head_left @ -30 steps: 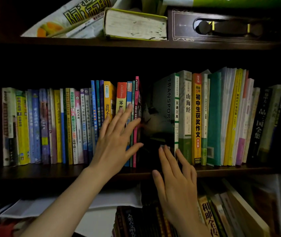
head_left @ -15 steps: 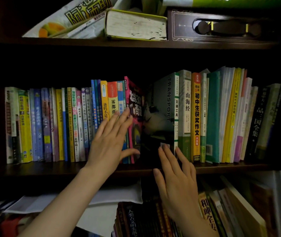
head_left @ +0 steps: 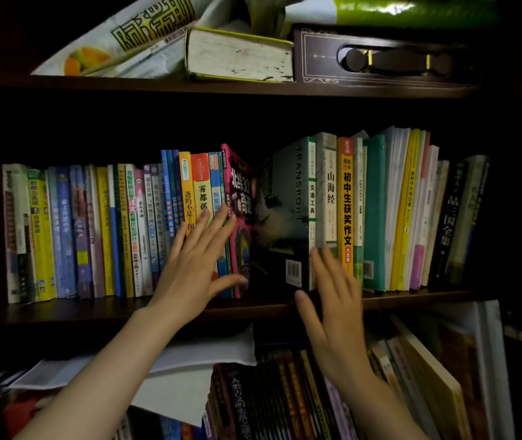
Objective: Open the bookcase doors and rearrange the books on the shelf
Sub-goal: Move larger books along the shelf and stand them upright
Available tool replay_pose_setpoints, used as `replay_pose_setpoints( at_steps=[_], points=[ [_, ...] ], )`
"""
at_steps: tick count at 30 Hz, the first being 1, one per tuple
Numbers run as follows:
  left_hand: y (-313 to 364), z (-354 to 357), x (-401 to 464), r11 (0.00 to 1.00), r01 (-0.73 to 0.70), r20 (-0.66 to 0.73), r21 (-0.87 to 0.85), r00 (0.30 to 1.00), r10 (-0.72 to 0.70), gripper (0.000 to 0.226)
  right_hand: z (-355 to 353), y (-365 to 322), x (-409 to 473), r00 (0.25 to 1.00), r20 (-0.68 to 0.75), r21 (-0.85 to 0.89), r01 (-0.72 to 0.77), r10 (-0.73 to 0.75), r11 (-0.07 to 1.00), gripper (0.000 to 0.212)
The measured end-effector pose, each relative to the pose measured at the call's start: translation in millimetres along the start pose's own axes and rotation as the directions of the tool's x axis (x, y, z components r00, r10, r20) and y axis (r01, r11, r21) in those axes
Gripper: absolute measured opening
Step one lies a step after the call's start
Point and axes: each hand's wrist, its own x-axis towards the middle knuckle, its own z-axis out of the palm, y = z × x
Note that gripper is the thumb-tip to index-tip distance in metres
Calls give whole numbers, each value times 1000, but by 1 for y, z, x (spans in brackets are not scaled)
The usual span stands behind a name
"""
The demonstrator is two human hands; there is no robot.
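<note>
Setting: dark wooden bookcase [head_left: 253,87], dim light, three shelf levels in view, head camera looks straight at the middle one.
Middle shelf: dark board [head_left: 94,308] carrying two upright rows of books with a gap between them near the centre.
Top shelf: thick book lying flat [head_left: 240,55] with page edges facing out, a printed bag [head_left: 120,39] slumped to its left, a dark box with a cut-out handle [head_left: 380,58] to its right.
Bottom shelf: loose white papers [head_left: 190,369] on the left, leaning books [head_left: 285,401] on the right.
Left row: thin colourful spines [head_left: 94,233], mostly upright, packed close.
Pink book [head_left: 237,201]: last in the left row, at the gap, tilted so its cover shows.
Right row: starts with a dark book marked TRANSPORT [head_left: 291,211], back cover and barcode turned toward the gap; orange-spined book [head_left: 347,201] and a teal one [head_left: 374,211] beside it.
Left hand [head_left: 196,265]: flat and released, fingers straight and spread against the spines at the end of the left row, thumb out toward the pink book's lower edge.
Right hand [head_left: 336,319]: flat, fingers straight, tips at the lower spine of the TRANSPORT book; slightly blurred, gripping nothing.
</note>
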Motion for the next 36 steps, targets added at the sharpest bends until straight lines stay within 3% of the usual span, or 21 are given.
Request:
replay_pose_setpoints(
  at_steps=[2,7,13,19,26,30,33,36],
  points=[
    [-4,0,-1,999,-36,6,1,999,36,98,-9,5,13,995,-67,9,-76,76,997,64],
    [-4,4,0,999,-39,7,-20,999,39,98,-5,1,27,991,72,-79,-107,112,991,65],
    [-7,12,5,997,-30,-1,70,1000,31,97,5,-12,22,987,88,-110,-124,134,986,70],
    [1,17,5,998,-33,-46,56,998,36,96,9,-29,20,971,172,-69,-156,166,985,70],
    [16,14,11,990,12,-76,-141,997,-23,70,7,-41,20,956,260,-12,-139,137,990,69],
    [32,19,18,980,84,-150,-178,982,-112,74,-2,-35,22,952,289,29,-110,97,994,67],
    [40,12,34,956,163,-209,-245,954,-216,81,-13,-22,22,976,211,107,-74,50,991,63],
    [50,7,50,958,161,-214,-235,953,-213,93,-22,-5,27,988,93,159,-140,127,977,61]
  ],
)
